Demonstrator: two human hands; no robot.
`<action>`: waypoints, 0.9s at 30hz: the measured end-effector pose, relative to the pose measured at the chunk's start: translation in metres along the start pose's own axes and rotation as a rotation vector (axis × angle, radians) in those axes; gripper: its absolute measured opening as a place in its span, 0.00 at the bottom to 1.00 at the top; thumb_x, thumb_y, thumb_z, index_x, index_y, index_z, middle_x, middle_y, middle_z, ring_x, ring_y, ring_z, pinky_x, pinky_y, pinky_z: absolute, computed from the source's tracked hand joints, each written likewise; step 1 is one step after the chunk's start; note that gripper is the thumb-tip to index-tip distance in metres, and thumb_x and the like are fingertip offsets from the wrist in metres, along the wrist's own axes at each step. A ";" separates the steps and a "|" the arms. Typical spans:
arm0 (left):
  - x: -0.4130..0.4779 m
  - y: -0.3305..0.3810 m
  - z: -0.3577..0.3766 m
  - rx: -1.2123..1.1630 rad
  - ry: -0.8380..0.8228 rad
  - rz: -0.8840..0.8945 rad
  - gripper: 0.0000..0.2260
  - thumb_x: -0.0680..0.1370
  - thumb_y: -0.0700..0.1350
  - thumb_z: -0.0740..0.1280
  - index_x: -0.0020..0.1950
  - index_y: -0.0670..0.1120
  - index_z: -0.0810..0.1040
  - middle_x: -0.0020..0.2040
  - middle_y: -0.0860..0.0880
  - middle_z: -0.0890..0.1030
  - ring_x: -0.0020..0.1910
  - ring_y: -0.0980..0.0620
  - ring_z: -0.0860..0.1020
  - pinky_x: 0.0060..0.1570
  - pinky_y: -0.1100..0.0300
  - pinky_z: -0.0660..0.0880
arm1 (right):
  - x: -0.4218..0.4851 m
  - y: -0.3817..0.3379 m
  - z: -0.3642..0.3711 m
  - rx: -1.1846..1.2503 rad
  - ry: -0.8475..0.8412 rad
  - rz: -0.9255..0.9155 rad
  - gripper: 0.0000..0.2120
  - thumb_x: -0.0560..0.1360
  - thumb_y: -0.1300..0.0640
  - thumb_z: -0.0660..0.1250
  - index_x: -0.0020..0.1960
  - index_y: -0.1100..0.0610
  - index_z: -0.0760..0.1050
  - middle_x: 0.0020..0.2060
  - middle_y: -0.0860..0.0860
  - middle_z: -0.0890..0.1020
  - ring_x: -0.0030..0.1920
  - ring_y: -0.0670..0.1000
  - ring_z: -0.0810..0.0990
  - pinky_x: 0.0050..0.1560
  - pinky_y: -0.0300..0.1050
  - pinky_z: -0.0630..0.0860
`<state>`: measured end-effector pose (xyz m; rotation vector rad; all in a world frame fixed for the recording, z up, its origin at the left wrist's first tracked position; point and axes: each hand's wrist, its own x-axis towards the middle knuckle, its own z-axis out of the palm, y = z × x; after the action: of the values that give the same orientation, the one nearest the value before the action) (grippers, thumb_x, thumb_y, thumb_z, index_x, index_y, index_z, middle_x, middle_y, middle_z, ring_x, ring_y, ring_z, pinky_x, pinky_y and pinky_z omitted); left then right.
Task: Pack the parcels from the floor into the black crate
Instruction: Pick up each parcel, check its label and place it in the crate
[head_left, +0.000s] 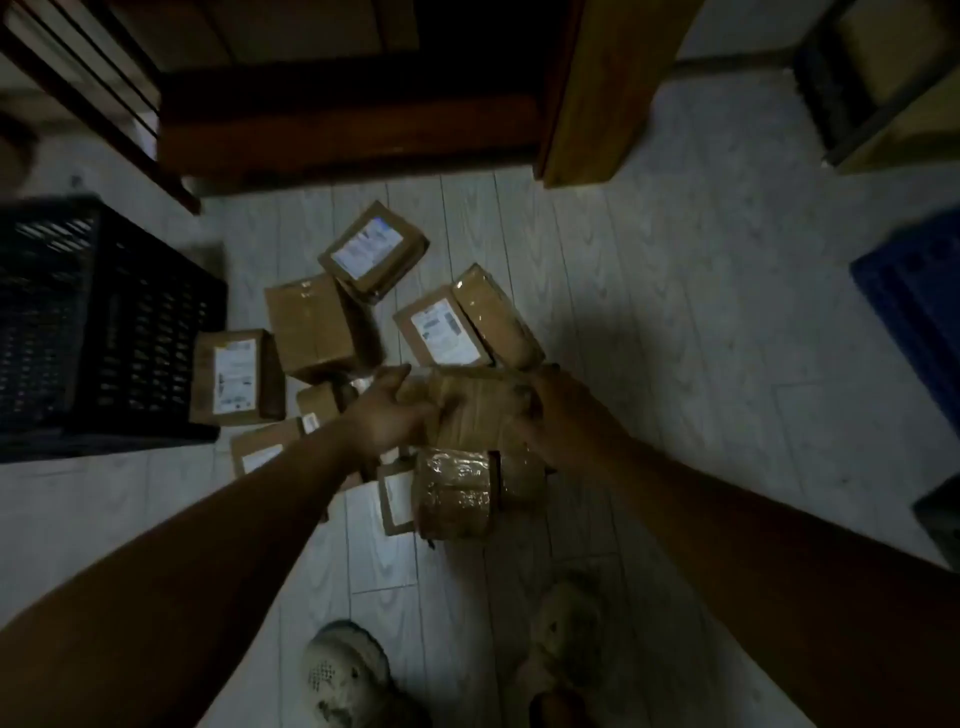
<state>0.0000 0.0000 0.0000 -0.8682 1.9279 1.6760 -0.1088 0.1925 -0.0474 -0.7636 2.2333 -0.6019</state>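
Several brown cardboard parcels lie in a loose heap on the pale floor in the middle of the head view. Between my hands is a tape-wrapped brown parcel (475, 408). My left hand (387, 413) grips its left side and my right hand (553, 410) grips its right side. Below it lies another shiny taped parcel (454, 493). More parcels with white labels lie behind, one at the top (371, 249), one to the right (449, 332) and one beside the crate (236, 376). The black slatted crate (119, 332) stands at the left, close to the heap.
Dark wooden furniture (353, 104) stands behind the parcels, with a lighter wooden post (597, 93) to its right. A blue crate (919, 296) sits at the right edge. My two shoes (343, 675) are at the bottom on the plank floor.
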 end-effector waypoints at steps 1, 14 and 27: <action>0.018 -0.008 0.005 0.001 0.038 -0.033 0.16 0.78 0.44 0.64 0.65 0.48 0.69 0.57 0.50 0.76 0.53 0.54 0.76 0.45 0.65 0.73 | 0.012 0.008 0.013 0.052 0.025 0.017 0.22 0.75 0.46 0.64 0.66 0.52 0.65 0.58 0.51 0.74 0.54 0.52 0.77 0.50 0.49 0.77; 0.095 -0.075 0.046 -0.275 0.120 -0.185 0.23 0.78 0.42 0.64 0.71 0.50 0.63 0.60 0.45 0.77 0.53 0.47 0.79 0.48 0.54 0.78 | 0.040 0.019 0.064 0.470 0.081 0.320 0.35 0.79 0.57 0.63 0.78 0.51 0.47 0.74 0.52 0.62 0.71 0.54 0.65 0.54 0.38 0.61; -0.095 0.088 -0.035 -0.347 0.231 -0.009 0.22 0.78 0.44 0.64 0.71 0.52 0.64 0.59 0.48 0.77 0.53 0.52 0.78 0.48 0.58 0.77 | -0.056 -0.168 -0.081 0.472 0.235 0.202 0.33 0.75 0.49 0.64 0.71 0.36 0.48 0.70 0.51 0.69 0.68 0.57 0.70 0.63 0.62 0.72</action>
<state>0.0080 -0.0120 0.1336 -1.2463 1.7950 2.0166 -0.0765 0.1246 0.1327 -0.2344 2.2081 -1.1097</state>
